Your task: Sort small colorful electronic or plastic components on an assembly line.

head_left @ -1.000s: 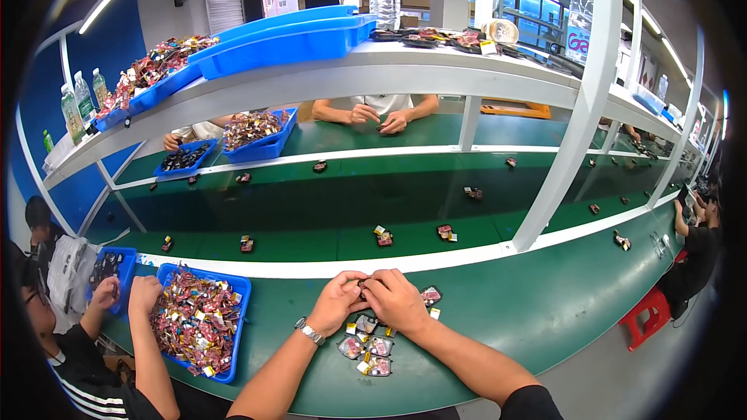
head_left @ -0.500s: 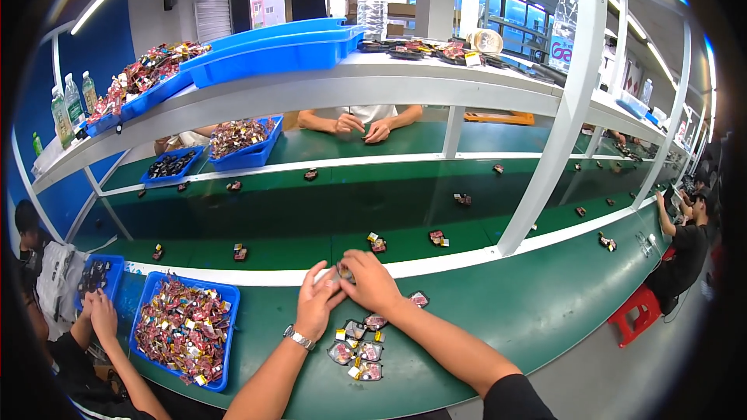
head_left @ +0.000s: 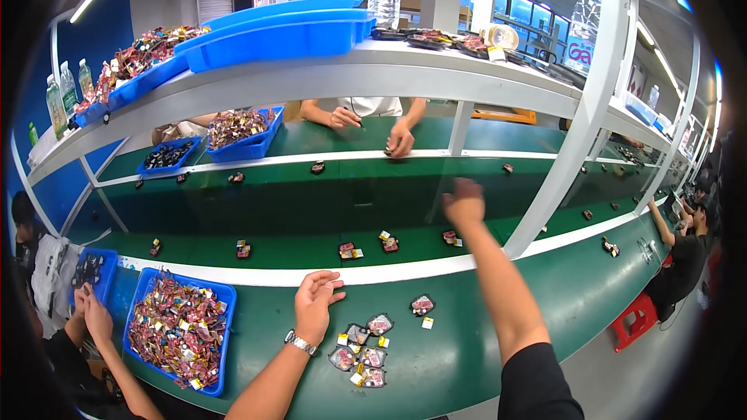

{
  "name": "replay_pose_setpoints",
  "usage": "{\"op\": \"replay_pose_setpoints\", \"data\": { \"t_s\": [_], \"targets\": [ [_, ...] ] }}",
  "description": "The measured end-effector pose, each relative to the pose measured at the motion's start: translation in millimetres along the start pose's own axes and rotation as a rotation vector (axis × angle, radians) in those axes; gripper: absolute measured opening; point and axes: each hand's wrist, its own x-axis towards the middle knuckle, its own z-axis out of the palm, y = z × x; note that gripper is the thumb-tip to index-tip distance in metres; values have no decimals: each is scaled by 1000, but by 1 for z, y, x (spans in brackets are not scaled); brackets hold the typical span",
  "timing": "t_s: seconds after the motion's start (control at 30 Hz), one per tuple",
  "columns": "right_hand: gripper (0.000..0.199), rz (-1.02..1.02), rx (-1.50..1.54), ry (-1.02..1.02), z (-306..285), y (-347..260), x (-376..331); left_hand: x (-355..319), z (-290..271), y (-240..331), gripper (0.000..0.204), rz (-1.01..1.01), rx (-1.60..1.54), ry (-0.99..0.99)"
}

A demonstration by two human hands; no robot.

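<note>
Two bare hands work over a smooth green bench (head_left: 482,373) edged by a white strip. The left hand (head_left: 317,301), a metal watch at its wrist, hovers palm-open with fingers loosely spread, gripping nothing, just at 11 o'clock from a cluster of small flat parts (head_left: 360,354), dark and glossy with red and yellow bits, lying at the bench's near middle. The right hand (head_left: 464,204) stretches far out toward 1 o'clock over the matte green conveyor belt (head_left: 296,210); whether it grips anything I cannot tell. One small red-and-black part (head_left: 449,237) lies on the belt just below it. At 9 o'clock sits a blue plastic bin (head_left: 222,342) heaped with similar pieces.
</note>
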Motion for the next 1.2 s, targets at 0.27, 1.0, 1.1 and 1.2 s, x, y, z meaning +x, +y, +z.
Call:
{"op": "replay_pose_setpoints", "data": {
  "t_s": [0.27,1.0,1.1,1.2],
  "targets": [
    [67,382,64,-268,45,67,16,-1,-9,-5,17,40,138,-39],
    [67,-19,895,-202,-24,17,-44,0,-9,-5,21,51,190,-90],
    [70,-306,966,-396,-83,-46,-100,-3,-15,1,28,22,228,-187],
    [71,-530,1034,-495,-118,-89,-138,-4,-11,10,35,-154,97,-346]
  ]
}}
